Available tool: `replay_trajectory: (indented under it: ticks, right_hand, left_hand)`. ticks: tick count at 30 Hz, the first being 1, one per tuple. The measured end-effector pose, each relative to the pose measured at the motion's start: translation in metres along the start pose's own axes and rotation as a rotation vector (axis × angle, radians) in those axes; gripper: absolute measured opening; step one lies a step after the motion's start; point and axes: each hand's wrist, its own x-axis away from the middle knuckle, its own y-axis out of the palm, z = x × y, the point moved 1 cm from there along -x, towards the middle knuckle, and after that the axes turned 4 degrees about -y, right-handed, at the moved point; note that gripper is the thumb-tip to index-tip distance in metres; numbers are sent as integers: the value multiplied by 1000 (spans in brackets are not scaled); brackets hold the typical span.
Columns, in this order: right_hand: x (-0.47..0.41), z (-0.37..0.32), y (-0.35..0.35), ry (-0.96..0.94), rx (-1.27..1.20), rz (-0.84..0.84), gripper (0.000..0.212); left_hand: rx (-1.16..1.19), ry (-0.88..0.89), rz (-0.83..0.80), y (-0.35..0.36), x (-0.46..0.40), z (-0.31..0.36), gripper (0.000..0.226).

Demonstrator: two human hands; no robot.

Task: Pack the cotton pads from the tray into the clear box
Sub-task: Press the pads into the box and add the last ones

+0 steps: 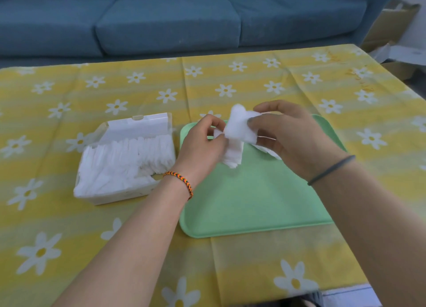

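A stack of white cotton pads (pixel 237 131) is held in the air above the green tray (pixel 253 203), between both hands. My left hand (pixel 202 145) pinches the stack's left side. My right hand (pixel 290 136) grips its right side with thumb on top. A few more pads (pixel 268 152) lie on the tray under my right hand, partly hidden. The clear box (pixel 119 197) stands to the left of the tray, lid open, with rows of white pads (pixel 124 159) inside.
The table wears a yellow cloth with white daisies (pixel 92 237). A blue sofa (pixel 175 23) runs along the far side. Cardboard boxes (pixel 391 25) stand at the back right, beyond the table's edge.
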Motion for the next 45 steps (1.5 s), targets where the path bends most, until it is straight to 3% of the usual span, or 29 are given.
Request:
replay_trajectory:
  ticks: [6, 12, 17, 20, 23, 28, 32, 38, 45]
  right_hand:
    - [-8, 22, 6, -144, 503, 32, 26]
    - [-9, 25, 8, -239, 632, -5, 27]
    - [-11, 24, 9, -207, 576, 89, 34]
    - [-14, 26, 17, 29, 278, 121, 45]
    - [-10, 32, 33, 237, 9, 57, 36]
    - [-11, 33, 33, 214, 33, 85, 31]
    - [-9, 35, 38, 269, 109, 36, 47]
    - [-5, 29, 29, 268, -23, 20, 33]
    - [-4, 36, 25, 165, 153, -34, 12]
  left_hand:
    - [168, -107, -40, 7, 0, 4, 21]
    - [224, -203, -27, 9, -1, 6, 24]
    - [231, -183, 51, 6, 3, 7, 32]
    - [299, -252, 58, 9, 2, 11, 38]
    - [306, -252, -19, 21, 6, 11, 34]
    - [286, -244, -43, 19, 2, 12, 36]
    - [235, -234, -166, 26, 11, 12, 45]
    - [211, -239, -95, 18, 4, 9, 35]
    - [137, -210, -59, 20, 6, 6, 47]
